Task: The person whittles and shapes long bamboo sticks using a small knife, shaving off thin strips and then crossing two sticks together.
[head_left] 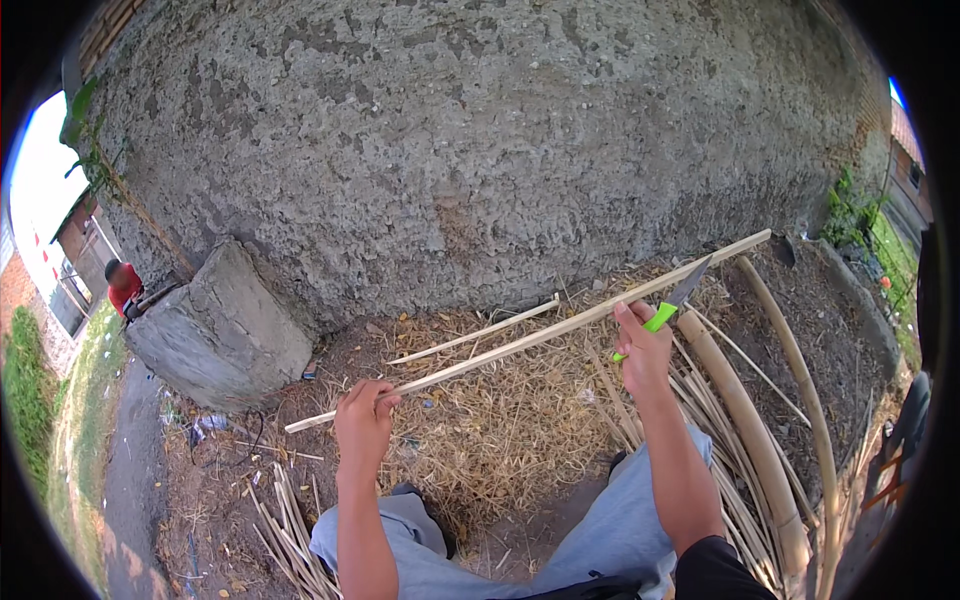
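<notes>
A long, pale bamboo strip [510, 338] runs slantwise across the view, its right end higher and farther off. My left hand [364, 418] grips it near its lower left end, thumb and fingers closed round it. In my right hand [643, 352] is a knife [662, 316] with a bright green handle, its grey blade pointing up and right against the strip. The right thumb and fingers close on the handle and appear to touch the strip too. Both hands are above the ground, over my knees.
Bamboo shavings [490, 420] cover the ground ahead. Another strip [475, 330] lies near the rough wall [480, 150]. Thick bamboo poles [750, 430] and thin strips lie at my right, with a bundle of strips [290, 525] at my left. A person in red [124, 288] is beyond a concrete block [225, 330].
</notes>
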The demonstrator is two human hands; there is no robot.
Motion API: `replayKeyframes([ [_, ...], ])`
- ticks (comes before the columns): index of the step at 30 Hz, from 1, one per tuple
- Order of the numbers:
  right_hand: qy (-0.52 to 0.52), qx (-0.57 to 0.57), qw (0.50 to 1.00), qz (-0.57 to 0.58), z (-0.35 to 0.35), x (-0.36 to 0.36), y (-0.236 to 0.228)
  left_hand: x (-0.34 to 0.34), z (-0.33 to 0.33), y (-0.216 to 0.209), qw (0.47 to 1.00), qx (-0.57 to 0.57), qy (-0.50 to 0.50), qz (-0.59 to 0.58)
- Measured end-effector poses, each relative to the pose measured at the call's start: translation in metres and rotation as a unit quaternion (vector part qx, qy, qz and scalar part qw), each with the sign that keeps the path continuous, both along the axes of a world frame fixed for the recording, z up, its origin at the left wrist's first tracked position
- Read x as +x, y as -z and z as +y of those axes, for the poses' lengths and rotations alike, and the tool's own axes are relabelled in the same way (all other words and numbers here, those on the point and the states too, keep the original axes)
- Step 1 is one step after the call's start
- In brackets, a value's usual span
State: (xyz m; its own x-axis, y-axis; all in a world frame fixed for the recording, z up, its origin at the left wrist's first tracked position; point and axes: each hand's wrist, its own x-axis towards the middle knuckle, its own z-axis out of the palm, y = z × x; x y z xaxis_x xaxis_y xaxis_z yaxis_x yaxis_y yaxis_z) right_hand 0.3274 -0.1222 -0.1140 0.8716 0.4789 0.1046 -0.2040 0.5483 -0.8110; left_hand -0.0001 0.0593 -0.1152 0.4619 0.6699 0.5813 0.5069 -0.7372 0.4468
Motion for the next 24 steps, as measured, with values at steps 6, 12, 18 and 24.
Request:
replayKeyframes([
  [6,0.0,0.006,1.0,-0.012,-0.0007,-0.003,-0.0023,-0.0018,0.001,0.0007,1.0,-0.02,-0.007,0.014],
  [12,0.012,0.001,1.0,0.004,-0.0003,-0.0019,-0.0014,-0.0029,0.0029,0.0019,1.0,-0.024,0.002,0.006],
  [18,0.023,-0.002,1.0,0.018,-0.0002,-0.0014,-0.0026,-0.0003,-0.0003,-0.0029,1.0,-0.002,0.023,0.004],
  [24,0.022,-0.011,1.0,0.014,0.0011,-0.0005,0.0009,0.0002,0.0004,-0.0002,1.0,-0.009,0.024,0.003],
])
